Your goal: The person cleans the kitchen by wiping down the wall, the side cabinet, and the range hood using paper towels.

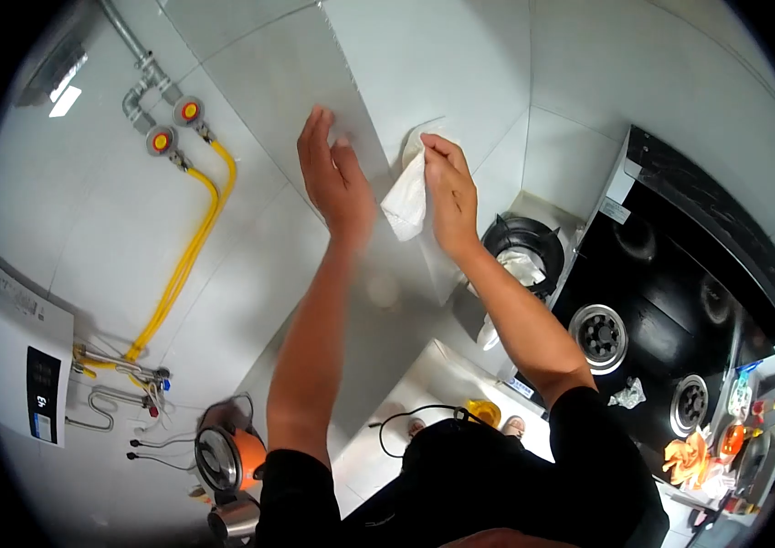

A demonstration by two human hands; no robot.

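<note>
A white cloth or tissue [405,203] hangs from my right hand [451,187], its fingers closed on the upper end, close to a pale tiled wall [442,55]. To the left, my left hand [334,178] is raised with its fingers apart and nothing in it, over a smooth grey panel [305,68]. The cloth lies between the two hands and only my right hand touches it.
Yellow hoses [188,256] run down the left wall from two valves to a white heater [17,347]. An orange pot [246,457] stands at the lower left. On the right are a black cooktop [648,320], a wok [547,247] and orange cloth [689,457].
</note>
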